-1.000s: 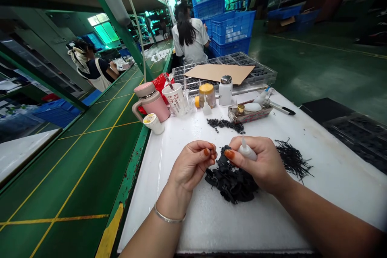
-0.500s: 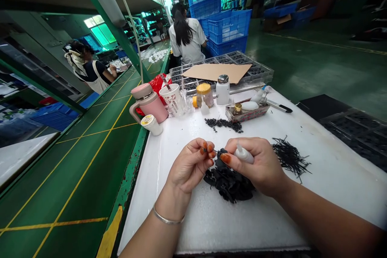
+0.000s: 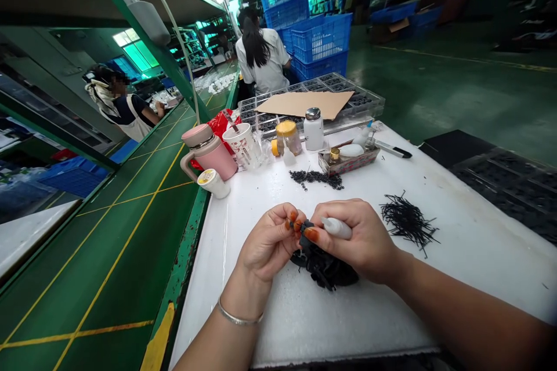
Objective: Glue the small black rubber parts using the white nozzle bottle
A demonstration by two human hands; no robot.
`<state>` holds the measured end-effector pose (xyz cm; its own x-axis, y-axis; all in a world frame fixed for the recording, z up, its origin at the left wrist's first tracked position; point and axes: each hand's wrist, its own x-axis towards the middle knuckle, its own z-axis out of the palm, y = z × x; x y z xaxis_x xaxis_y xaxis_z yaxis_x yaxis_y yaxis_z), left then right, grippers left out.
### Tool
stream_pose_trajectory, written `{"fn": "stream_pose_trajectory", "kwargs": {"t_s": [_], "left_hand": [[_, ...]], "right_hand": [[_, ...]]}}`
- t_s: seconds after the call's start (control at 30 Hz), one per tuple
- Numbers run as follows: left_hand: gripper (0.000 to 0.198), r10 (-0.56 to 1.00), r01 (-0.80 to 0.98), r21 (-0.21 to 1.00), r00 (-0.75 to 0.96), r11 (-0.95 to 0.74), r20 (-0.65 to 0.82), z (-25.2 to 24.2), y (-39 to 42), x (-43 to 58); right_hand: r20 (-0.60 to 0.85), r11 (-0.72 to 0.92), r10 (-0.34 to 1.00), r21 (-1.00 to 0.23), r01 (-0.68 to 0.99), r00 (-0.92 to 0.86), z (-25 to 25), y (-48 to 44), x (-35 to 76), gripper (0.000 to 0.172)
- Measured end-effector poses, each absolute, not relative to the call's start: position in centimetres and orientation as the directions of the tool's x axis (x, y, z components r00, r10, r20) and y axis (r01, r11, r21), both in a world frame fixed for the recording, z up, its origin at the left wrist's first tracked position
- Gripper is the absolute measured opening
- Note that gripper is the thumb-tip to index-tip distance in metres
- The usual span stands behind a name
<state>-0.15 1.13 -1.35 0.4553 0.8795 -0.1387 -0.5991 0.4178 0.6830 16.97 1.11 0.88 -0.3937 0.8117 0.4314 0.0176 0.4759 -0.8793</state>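
My left hand pinches a tiny dark piece between thumb and fingertips. Right beside it, my right hand holds a small white squeeze bottle with its nozzle tilted up to the left, and a black piece at the fingertips. Below both hands lies a pile of black pieces on the white tabletop. Small black rings are scattered beyond the hands. Thin black sticks form a heap to the right.
A pink mug, a white cup, a yellow-lidded jar, a white bottle and a small box stand behind. A green conveyor runs along the left. Two people work farther off.
My hands have come closer together, and the black piece in my right hand now meets my left fingertips. The view has shifted slightly.
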Motion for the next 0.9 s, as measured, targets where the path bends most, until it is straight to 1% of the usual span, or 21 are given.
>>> {"fn": "stream_pose_trajectory", "kwargs": {"t_s": [0.1,0.2,0.43,0.9], "left_hand": [[0.017,0.879,-0.612,0.685,0.469,0.396,-0.089,-1.45,1.12,-0.16],[0.014,0.871,-0.606,0.692,0.487,0.391,-0.064,-1.59,1.11,-0.22],[0.014,0.864,-0.597,0.695,0.5,0.4,-0.068,-1.52,1.11,-0.24],[0.015,0.861,-0.575,0.715,0.503,0.398,-0.075,-1.6,1.15,-0.32]], "right_hand": [[0.45,0.484,0.797,-0.875,-0.018,-0.404,0.89,1.12,16.94,0.016],[0.451,0.482,0.788,-0.875,-0.037,-0.419,0.88,1.16,16.91,0.015],[0.435,0.464,0.778,-0.884,-0.052,-0.453,0.83,1.2,16.94,0.014],[0.416,0.436,0.784,-0.897,-0.068,-0.46,0.61,1.4,16.87,0.013]]}}
